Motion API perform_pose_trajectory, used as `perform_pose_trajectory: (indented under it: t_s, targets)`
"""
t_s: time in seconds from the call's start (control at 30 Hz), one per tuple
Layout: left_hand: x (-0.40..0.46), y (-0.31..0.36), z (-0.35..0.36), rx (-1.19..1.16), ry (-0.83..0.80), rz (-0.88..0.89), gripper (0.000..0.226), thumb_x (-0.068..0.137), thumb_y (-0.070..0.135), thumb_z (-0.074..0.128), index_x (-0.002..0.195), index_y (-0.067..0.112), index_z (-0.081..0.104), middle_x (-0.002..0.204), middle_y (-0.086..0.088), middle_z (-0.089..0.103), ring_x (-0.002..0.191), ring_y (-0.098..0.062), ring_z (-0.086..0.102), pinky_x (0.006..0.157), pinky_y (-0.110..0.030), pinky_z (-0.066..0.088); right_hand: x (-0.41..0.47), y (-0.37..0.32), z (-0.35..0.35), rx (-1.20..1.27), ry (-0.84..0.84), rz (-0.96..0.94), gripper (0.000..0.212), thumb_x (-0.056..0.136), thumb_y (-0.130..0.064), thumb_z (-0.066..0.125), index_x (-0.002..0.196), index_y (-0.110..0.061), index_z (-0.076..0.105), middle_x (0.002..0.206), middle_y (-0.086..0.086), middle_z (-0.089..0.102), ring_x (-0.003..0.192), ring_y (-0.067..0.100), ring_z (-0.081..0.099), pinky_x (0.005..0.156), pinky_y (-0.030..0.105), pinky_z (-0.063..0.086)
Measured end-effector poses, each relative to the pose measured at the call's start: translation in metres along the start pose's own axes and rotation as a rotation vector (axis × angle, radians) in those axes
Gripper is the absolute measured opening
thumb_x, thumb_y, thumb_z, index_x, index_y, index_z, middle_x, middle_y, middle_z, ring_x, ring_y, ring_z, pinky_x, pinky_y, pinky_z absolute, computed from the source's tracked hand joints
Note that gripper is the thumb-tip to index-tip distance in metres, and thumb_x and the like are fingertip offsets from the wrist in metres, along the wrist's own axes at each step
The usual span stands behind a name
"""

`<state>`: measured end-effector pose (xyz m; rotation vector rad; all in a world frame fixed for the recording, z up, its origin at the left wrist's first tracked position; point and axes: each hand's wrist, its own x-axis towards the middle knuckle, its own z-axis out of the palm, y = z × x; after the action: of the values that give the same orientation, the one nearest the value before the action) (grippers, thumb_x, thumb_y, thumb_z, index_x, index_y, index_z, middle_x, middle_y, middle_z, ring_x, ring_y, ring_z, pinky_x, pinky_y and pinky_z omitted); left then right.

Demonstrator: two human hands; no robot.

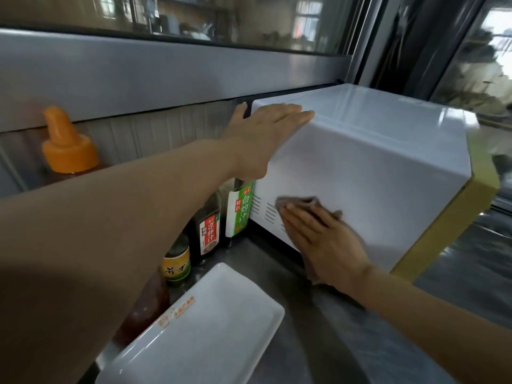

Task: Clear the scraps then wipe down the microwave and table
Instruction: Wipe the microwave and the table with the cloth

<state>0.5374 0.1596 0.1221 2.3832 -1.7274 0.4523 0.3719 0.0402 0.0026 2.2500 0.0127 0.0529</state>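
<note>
A white microwave [368,162] with a yellow front frame stands on the steel table [313,336], its left side wall facing me. My left hand [263,131] lies flat over the microwave's top rear-left corner, fingers straight, thumb behind the back edge. My right hand [324,242] presses a grey-brown cloth [304,203] flat against the lower part of the side wall, next to the vent slots. The cloth shows above my fingertips and hangs below my palm.
Several sauce bottles [238,209] stand along the wall left of the microwave, with a small jar [177,261]. An orange-capped squeeze bottle [68,145] is at far left. A white rectangular plate [199,331] lies on the table in front. A window runs above.
</note>
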Motion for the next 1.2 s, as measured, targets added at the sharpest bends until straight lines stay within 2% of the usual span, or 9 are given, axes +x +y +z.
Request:
perform_pose_trajectory:
  t_s: [0.13,0.27,0.33,0.43,0.57,0.67,0.93,1.07,1.2]
  targets:
    - [0.001,-0.009,-0.011,-0.009,-0.039,0.043,0.115,0.066,-0.01,0.062,0.148,0.041,0.0,0.158,0.013,0.004,0.145,-0.008,0.003,0.113,-0.057,0.0,0.022,0.03,-0.025,0.002,0.15,0.175,0.082,0.085,-0.037,0.031,0.147,0.0,-0.009,0.153,0.016,-0.019,0.14,0.03,-0.025,0.109,0.048,-0.024]
    - [0.001,-0.007,-0.01,-0.005,-0.051,0.043,0.115,0.066,-0.01,0.062,0.148,0.041,-0.001,0.158,0.013,0.002,0.146,-0.013,-0.001,0.112,-0.058,-0.002,0.041,0.007,-0.014,0.008,0.055,-0.035,0.077,0.093,-0.039,0.032,0.148,0.0,-0.007,0.152,0.019,-0.025,0.142,0.035,-0.023,0.107,0.049,-0.025]
    - [0.001,-0.007,-0.011,-0.007,-0.062,0.037,0.115,0.068,-0.011,0.06,0.148,0.042,-0.003,0.158,0.013,-0.001,0.147,-0.016,-0.002,0.112,-0.059,-0.003,0.038,-0.009,-0.005,0.002,-0.036,-0.137,0.07,0.096,-0.036,0.028,0.15,-0.002,0.0,0.155,0.019,-0.019,0.143,0.034,-0.02,0.109,0.048,-0.022]
    - [0.0,-0.009,-0.013,-0.001,-0.076,0.041,0.114,0.068,-0.01,0.058,0.147,0.043,-0.004,0.158,0.014,-0.001,0.147,-0.015,0.0,0.112,-0.059,0.0,0.029,-0.01,-0.004,0.033,-0.043,-0.132,0.066,0.098,-0.033,0.026,0.149,-0.001,0.0,0.157,0.016,-0.015,0.144,0.03,-0.018,0.105,0.045,-0.026]
    - [-0.001,-0.011,-0.012,0.001,-0.056,0.055,0.117,0.065,-0.008,0.061,0.148,0.042,-0.003,0.159,0.013,0.001,0.146,-0.014,0.001,0.112,-0.06,0.004,0.037,0.014,-0.016,0.019,0.092,0.036,0.079,0.093,-0.036,0.032,0.147,0.0,-0.011,0.152,0.014,-0.025,0.141,0.03,-0.026,0.103,0.044,-0.029]
    - [-0.001,-0.011,-0.009,0.009,-0.043,0.062,0.122,0.061,-0.005,0.068,0.148,0.042,-0.003,0.159,0.012,0.001,0.146,-0.015,0.003,0.112,-0.059,0.006,0.05,0.013,-0.018,0.013,0.109,0.068,0.079,0.091,-0.036,0.033,0.147,0.001,-0.01,0.155,0.016,-0.02,0.142,0.032,-0.022,0.104,0.045,-0.028]
    - [-0.003,-0.007,-0.003,0.0,0.004,0.045,0.115,0.068,-0.008,0.064,0.149,0.038,-0.002,0.159,0.01,0.002,0.146,-0.018,0.002,0.113,-0.059,0.009,0.053,-0.03,0.015,-0.027,0.01,-0.045,0.072,0.095,-0.034,0.029,0.147,0.001,-0.007,0.154,0.021,-0.019,0.14,0.038,-0.023,0.096,0.05,-0.035]
    - [-0.004,-0.007,0.0,-0.004,0.016,0.042,0.115,0.068,-0.006,0.065,0.149,0.038,-0.003,0.159,0.01,0.001,0.146,-0.018,0.0,0.113,-0.058,0.009,0.039,-0.036,0.024,-0.039,-0.024,-0.026,0.069,0.096,-0.027,0.027,0.148,0.001,-0.008,0.15,0.018,-0.027,0.134,0.035,-0.035,0.096,0.05,-0.036]
    - [-0.004,-0.007,0.002,-0.01,0.021,0.039,0.115,0.069,-0.007,0.064,0.149,0.039,-0.005,0.159,0.012,-0.001,0.146,-0.017,-0.002,0.114,-0.059,0.008,0.064,-0.039,0.014,-0.076,0.01,-0.041,0.067,0.098,-0.026,0.028,0.148,-0.001,-0.008,0.155,0.019,-0.019,0.141,0.036,-0.024,0.094,0.052,-0.034]
